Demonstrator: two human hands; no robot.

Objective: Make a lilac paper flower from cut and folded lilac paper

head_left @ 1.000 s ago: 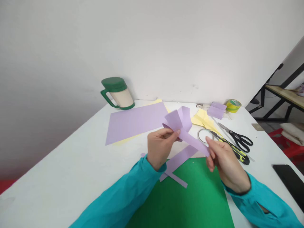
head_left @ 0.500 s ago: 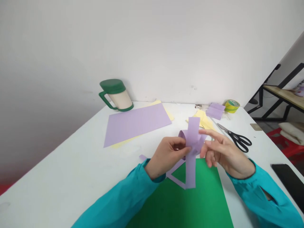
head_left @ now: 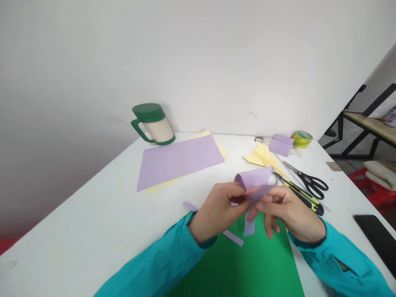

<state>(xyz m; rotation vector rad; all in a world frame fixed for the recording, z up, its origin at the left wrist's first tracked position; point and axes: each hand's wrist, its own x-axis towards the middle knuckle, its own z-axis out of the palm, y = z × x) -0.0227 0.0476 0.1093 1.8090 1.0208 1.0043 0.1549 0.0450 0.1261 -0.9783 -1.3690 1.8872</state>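
Note:
My left hand [head_left: 220,211] is closed in a pinch on a purple paper strip [head_left: 250,226]. My right hand [head_left: 286,208] is closed on the same strip, its thumb and forefinger at the bent upper part, the other fingers loosely curled. The strip's lower end hangs over a green sheet [head_left: 247,264]. Just behind the fingers is a rolled purple paper [head_left: 255,176], open at its left end; whether the left fingers touch it, I cannot tell. Narrow purple offcuts [head_left: 233,238] show beneath and beside my left hand.
Right of my hands lie a utility knife [head_left: 305,196], black scissors [head_left: 309,179] and a dark flat object [head_left: 375,237]. Farther back are folded yellow paper [head_left: 262,156], folded purple paper [head_left: 281,144] and a tape roll [head_left: 302,139]. A purple sheet [head_left: 181,161] and green-lidded mug [head_left: 156,128] are at the left.
The upright top of the strip has been bent down toward the right. My right hand has moved down and left, its forefinger now curled onto the strip. The utility knife has come into view.

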